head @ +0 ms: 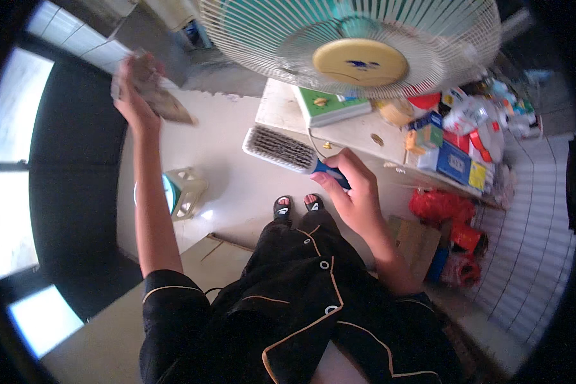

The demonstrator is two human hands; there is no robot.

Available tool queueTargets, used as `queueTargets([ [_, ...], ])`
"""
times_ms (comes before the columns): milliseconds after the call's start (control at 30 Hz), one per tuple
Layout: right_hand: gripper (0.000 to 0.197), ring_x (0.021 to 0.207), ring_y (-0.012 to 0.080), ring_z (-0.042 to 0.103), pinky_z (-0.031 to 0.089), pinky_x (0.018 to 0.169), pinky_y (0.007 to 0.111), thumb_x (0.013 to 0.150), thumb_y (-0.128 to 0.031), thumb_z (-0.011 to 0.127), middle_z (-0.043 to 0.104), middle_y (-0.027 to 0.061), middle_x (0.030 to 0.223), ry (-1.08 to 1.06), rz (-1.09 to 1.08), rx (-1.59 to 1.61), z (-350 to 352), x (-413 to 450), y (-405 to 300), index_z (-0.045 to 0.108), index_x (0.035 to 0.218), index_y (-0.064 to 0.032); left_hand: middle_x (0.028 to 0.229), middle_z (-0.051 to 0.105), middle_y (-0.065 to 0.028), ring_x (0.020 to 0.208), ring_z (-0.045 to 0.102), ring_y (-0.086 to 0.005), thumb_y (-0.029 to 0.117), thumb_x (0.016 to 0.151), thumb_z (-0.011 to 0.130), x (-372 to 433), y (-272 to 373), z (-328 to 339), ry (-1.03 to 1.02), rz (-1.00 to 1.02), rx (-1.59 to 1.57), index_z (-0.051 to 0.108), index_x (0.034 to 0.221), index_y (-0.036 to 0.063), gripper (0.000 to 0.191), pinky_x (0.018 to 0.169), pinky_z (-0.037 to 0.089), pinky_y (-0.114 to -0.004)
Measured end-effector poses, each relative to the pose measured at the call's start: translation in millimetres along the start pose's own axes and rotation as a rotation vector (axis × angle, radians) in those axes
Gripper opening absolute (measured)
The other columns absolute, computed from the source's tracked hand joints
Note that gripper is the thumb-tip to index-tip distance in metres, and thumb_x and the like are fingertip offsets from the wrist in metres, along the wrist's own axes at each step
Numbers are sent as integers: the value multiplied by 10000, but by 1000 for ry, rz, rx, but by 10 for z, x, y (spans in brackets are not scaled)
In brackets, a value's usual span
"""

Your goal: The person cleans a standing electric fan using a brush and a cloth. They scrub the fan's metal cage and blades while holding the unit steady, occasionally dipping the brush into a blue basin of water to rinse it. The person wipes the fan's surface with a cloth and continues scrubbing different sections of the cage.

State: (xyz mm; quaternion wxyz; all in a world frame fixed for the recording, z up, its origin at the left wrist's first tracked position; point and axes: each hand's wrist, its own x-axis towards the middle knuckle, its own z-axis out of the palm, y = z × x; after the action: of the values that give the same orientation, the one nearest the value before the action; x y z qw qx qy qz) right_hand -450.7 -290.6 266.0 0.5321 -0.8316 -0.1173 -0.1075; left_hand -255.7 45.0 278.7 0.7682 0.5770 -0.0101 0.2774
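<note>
My right hand grips the blue handle of a scrubbing brush, whose dark and white bristles face up. My left hand is raised at the upper left and blurred. It has hold of a thin brownish item, perhaps a cloth or a sole; its kind cannot be told. An electric fan with a pale round grille and a yellow hub stands in front of me, beyond the brush.
A white table at the right bears a green-topped box, cartons and plastic bags. Beneath it lie red bags and a cardboard box. A plastic stool stands on the floor at the left, near dark panels.
</note>
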Motion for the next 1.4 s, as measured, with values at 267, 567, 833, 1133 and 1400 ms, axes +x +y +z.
queueTargets([
  [267, 213, 677, 195, 611, 465, 616, 309, 886, -173, 709, 594, 98, 779, -354, 25, 229, 509, 152, 94, 605, 895, 14, 1102, 653, -116, 841, 679, -234, 393, 918, 651, -2214, -980, -1599, 482, -589, 280, 622, 1223, 76, 441, 696, 549, -349],
  [567, 224, 666, 187, 557, 442, 621, 304, 852, -153, 739, 562, 95, 759, -610, -97, 147, 1748, 583, -243, 604, 874, 25, 901, 650, -78, 698, 672, -225, 328, 924, 629, -3631, -1024, -3039, 826, -897, 102, 588, 1234, 143, 363, 566, 536, -329],
  [833, 237, 667, 272, 570, 456, 633, 354, 844, -188, 744, 587, 125, 771, -701, -78, 77, 3292, 826, -452, 596, 858, -3, 961, 644, -87, 735, 678, -233, 332, 924, 628, -3444, -1044, -3902, 925, -1020, 122, 593, 1267, 170, 381, 600, 573, -330],
  [1133, 255, 450, 27, 361, 262, 400, 213, 990, -287, 589, 443, -43, 575, -1045, 764, 441, 5262, 1063, 109, 477, 882, -86, 1038, 623, -134, 722, 690, -288, 331, 918, 636, -2851, -1185, -4743, 1136, -995, -101, 580, 1250, 114, 401, 586, 580, -372],
  [1400, 413, 392, 30, 307, 227, 360, 202, 1032, -446, 420, 432, -38, 562, -1413, 995, 375, 7247, 1288, 743, 550, 888, -82, 1044, 635, -161, 813, 685, -309, 349, 952, 558, -2333, -1963, -4808, 1227, -775, -558, 491, 1341, 83, 476, 720, 602, -397],
])
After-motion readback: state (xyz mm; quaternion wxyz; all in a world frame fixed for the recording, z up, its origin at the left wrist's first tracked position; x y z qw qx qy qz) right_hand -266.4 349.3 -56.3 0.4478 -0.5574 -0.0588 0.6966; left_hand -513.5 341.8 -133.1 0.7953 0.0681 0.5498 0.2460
